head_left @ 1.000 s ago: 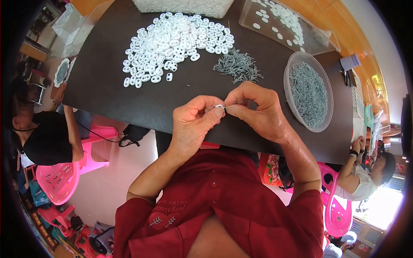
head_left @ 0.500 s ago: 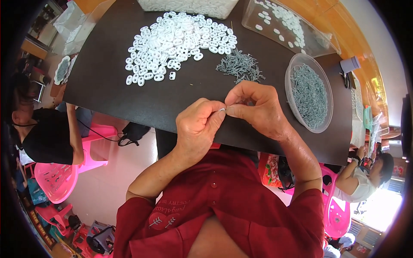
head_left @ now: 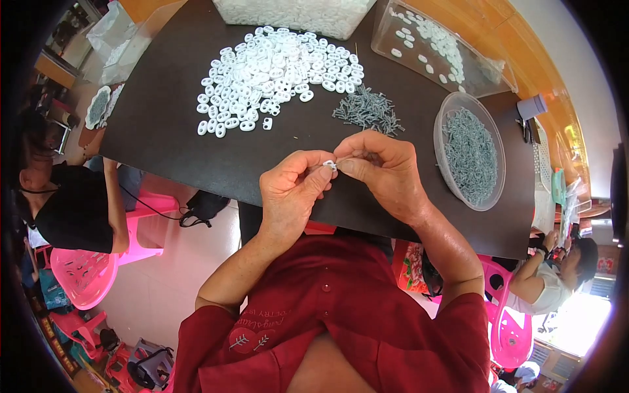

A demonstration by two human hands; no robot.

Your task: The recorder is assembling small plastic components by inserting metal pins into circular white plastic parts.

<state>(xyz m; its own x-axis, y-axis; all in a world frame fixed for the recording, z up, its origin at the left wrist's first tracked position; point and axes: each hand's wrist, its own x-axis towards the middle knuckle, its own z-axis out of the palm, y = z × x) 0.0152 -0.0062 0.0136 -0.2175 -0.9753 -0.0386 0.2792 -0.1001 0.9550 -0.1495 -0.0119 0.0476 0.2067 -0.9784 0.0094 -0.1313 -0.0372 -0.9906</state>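
Over the near edge of the table, my left hand pinches a small white plastic piece between thumb and finger. My right hand meets it there, its thumb and forefinger closed together at the piece's right side; whatever they grip is too small to make out. Beyond my hands lies a heap of white oval two-hole plastic pieces, one of them lying apart at the heap's near edge. Right of that heap is a small pile of grey screws.
A clear round tub of grey screws stands on the dark table at right. Behind it is a clear tray with white ovals. A clear bin of white pieces is at the back. Other people sit left and right on pink chairs.
Both hands have moved slightly to the left, still fingertip to fingertip. More of the white piece now shows between them. The whole view has shifted a little.
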